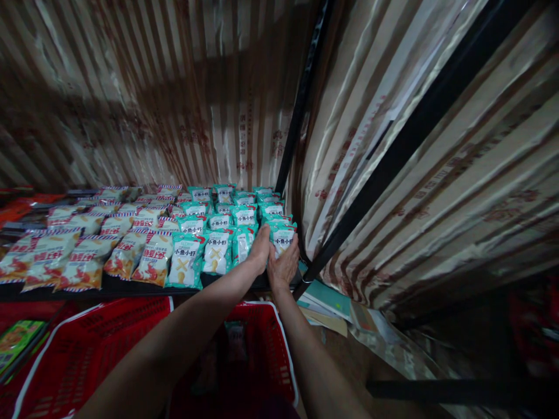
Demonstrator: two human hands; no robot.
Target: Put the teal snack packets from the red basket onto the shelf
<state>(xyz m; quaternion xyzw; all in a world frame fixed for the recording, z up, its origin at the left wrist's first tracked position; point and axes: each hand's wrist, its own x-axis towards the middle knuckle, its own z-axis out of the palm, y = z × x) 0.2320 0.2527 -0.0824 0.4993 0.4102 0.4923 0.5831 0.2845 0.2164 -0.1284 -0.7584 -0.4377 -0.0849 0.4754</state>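
At the right end of the shelf (144,288), a teal and white snack bag (283,235) stands between my two hands. My left hand (261,247) presses against its left side, with most of its fingers hidden behind the bag. Around its lower front and right edge curls my right hand (283,267). Rows of the same teal bags (217,250) stand close by on the left and behind. Farther left are several orange and white snack bags (85,262) with striped edges, some leaning back.
Below the shelf is a red basket (279,331) with a white rim and a few dim packs inside. A black post (384,174) slants up at the right. Striped curtains (174,105) hang behind. Papers (327,299) lie low on the right.
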